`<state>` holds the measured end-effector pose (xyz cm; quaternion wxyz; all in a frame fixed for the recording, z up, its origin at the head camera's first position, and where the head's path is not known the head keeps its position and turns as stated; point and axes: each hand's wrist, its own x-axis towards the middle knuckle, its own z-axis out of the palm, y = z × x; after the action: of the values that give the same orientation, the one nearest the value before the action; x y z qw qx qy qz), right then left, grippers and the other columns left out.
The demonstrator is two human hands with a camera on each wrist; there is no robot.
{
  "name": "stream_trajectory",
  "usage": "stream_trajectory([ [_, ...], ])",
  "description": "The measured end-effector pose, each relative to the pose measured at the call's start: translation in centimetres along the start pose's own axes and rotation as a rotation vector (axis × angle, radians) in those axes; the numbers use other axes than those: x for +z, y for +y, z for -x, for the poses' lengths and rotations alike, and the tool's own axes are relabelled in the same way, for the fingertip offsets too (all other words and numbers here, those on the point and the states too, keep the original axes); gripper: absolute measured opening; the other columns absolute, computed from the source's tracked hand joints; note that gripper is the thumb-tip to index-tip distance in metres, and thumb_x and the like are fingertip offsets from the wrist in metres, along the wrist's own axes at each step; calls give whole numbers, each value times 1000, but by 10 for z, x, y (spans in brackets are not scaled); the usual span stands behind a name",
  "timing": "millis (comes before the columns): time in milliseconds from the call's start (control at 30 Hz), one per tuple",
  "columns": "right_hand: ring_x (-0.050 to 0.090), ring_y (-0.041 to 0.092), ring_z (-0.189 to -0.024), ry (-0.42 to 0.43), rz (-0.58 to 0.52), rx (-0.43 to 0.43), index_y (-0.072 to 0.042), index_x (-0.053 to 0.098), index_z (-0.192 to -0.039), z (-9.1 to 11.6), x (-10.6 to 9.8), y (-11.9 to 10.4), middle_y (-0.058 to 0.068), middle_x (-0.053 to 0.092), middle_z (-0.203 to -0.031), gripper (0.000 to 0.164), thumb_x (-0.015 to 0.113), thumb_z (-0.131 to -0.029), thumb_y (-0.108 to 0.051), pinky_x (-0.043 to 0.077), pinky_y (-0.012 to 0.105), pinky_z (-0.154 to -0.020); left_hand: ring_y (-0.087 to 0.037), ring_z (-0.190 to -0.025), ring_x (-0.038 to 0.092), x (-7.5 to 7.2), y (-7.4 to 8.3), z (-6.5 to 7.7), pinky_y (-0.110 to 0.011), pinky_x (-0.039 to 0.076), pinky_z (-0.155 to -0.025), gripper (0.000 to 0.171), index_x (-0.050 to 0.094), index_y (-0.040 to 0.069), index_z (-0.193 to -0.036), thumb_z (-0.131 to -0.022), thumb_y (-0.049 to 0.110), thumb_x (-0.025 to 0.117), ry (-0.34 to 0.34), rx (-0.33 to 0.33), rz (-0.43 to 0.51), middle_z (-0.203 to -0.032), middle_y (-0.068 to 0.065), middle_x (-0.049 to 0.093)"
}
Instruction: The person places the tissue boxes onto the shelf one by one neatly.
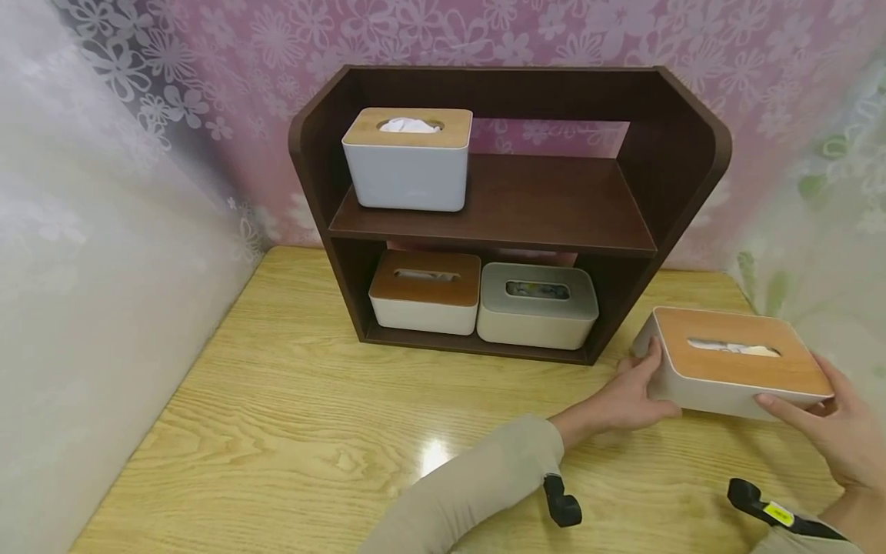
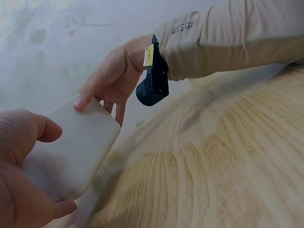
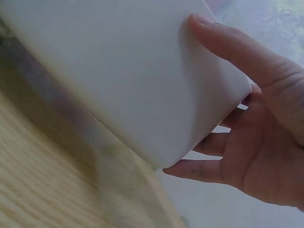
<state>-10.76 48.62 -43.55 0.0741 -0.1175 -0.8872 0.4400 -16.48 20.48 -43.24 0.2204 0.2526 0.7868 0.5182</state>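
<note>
A white tissue box [image 1: 734, 373] with a light wood lid is held at the table's right side. My left hand [image 1: 633, 392] holds its left end, and my right hand [image 1: 844, 423] grips the right end with the thumb on the front wall. In the right wrist view, the fingers of the right hand [image 3: 256, 123] curl around the end of the white box [image 3: 123, 71]. The left wrist view shows the left hand [image 2: 23, 166] at the near end of the box, whose lower edge stands over the tabletop. A tissue shows in the lid's slot.
A dark brown two-tier shelf [image 1: 554, 196] stands at the back. Its upper tier carries a tall white tissue box [image 1: 408, 177]. Below sit a brown-lidded box [image 1: 425, 315] and a grey-lidded box [image 1: 540, 327], side by side. Curtains flank the wooden table [image 1: 277, 431].
</note>
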Motion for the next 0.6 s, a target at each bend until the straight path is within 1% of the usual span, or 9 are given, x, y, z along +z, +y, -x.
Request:
stream_trajectory([
  [100,40,-18,-91,16,-29,-72,-36,8,-159,3,-1,-3,3,30,-150,95,69,-92,-7,42,4,-66,-3,-136,22,-2,7,5,-17,36,-100,100,-1,33,-158,-88,26,70,12,20,-1,-154,3,24],
  [200,44,-18,-95,41,-76,-193,-25,14,-160,6,-4,-4,-7,35,-145,93,66,-90,7,42,2,-71,-2,-132,23,-4,14,11,-14,36,-98,100,-2,31,-159,-89,25,70,15,55,-24,-151,1,27],
  [267,46,-16,-96,63,-117,-255,-20,19,-160,9,-6,-5,-7,37,-146,91,63,-88,14,42,1,-74,-1,-133,22,-6,18,17,-13,35,-97,101,-3,30,-159,-89,26,70,11,79,-40,-151,-1,26],
  [300,47,-16,-99,67,-120,-283,-18,22,-159,10,-8,-5,-10,39,-143,90,63,-87,17,41,1,-75,-1,-134,20,-8,20,20,-13,34,-98,101,-3,30,-158,-90,26,70,7,92,-44,-153,-2,24],
  [367,49,-13,-109,51,-110,-315,-17,23,-159,12,-12,-7,-14,40,-141,89,61,-87,19,40,0,-78,-1,-137,18,-10,24,26,-12,33,-99,100,-5,30,-158,-90,27,69,3,116,-54,-156,-4,21],
  [433,44,-9,-125,42,-80,-322,-19,19,-160,15,-16,-12,-10,34,-151,89,60,-89,17,38,-1,-80,0,-139,15,-13,28,32,-13,32,-101,100,-5,31,-158,-91,28,69,6,130,-62,-158,-4,17],
  [467,41,-9,-127,43,-74,-331,-19,18,-160,17,-17,-15,-8,31,-154,90,59,-89,18,38,-1,-80,0,-139,14,-15,30,35,-13,32,-101,100,-6,30,-157,-91,28,69,7,142,-70,-159,-5,17],
  [500,39,-8,-128,42,-27,-343,-20,16,-160,18,-19,-19,-9,30,-154,90,59,-90,16,38,-1,-79,0,-140,14,-16,31,39,-13,32,-102,100,-6,30,-157,-91,28,69,7,152,-76,-160,-6,16],
  [600,39,-10,-121,62,0,-388,-18,17,-160,20,-23,-28,-14,31,-149,90,60,-89,16,39,-1,-74,2,-140,12,-20,37,50,-13,32,-101,99,-7,31,-157,-92,29,69,-1,169,-67,-161,-8,13],
])
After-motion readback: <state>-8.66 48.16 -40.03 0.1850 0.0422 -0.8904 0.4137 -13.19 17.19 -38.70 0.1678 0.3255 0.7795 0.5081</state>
